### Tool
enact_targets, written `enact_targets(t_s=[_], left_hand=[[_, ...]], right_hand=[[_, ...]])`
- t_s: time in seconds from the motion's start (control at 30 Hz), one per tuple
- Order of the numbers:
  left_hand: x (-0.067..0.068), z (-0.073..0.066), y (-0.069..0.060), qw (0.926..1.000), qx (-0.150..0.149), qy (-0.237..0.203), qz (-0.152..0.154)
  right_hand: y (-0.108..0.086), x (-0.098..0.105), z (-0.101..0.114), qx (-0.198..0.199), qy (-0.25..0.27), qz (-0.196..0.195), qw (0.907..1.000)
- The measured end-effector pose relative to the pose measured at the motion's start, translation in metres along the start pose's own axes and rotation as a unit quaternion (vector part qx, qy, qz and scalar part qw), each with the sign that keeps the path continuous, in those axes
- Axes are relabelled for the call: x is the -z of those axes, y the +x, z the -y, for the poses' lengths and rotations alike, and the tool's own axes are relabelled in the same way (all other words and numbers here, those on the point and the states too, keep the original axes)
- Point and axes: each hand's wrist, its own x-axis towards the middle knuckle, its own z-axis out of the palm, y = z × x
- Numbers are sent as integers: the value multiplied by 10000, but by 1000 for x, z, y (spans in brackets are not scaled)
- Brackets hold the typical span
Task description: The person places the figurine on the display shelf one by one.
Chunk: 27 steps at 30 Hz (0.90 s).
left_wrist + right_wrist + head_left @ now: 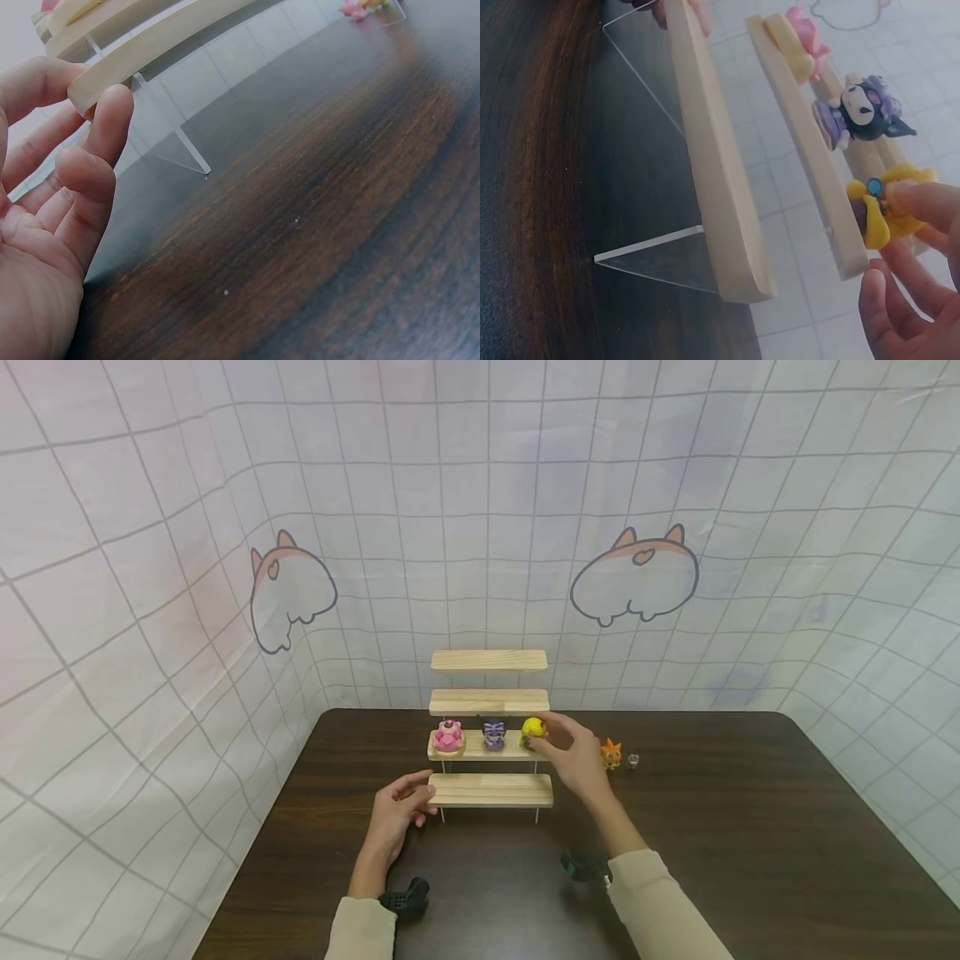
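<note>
Yellow figure [533, 727] is held by the right hand [576, 764], pinched narrowly between thumb and fingers; it is located at the right end of the second tier [473, 745] from the bottom of the wooden shelf [489, 660]. Whether its base is fully seated cannot be told. From the right palm the figure is reached leftward and slightly beyond; the right hand is clearly the nearer. By the left hand [399, 810], the left end of the lowest tier [491, 787] is gripped. Both tiers are aligned left to right in the head view. Along the upper one, sideways clearance is judged critical: a black-and-purple figure [493, 735] is stood mid-board, a pink figure [447, 737] at the left end.
</note>
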Motion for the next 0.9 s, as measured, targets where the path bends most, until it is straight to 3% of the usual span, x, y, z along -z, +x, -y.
enact_targets(t_s=[0.3,0.57,0.7,0.9], left_hand=[[0,-1,0,10000,-13,3,22],[1,1,1,10000,-47,0,30],[1,0,0,10000,-18,-23,24],[0,0,0,10000,1,-33,-5]], right_hand=[[-14,17,-9,-81,-36,-53,9999],[-30,38,-24,55,-281,146,9995],[-36,50,-31,-87,-349,238,9991],[-44,72,-44,-195,-476,50,9987]])
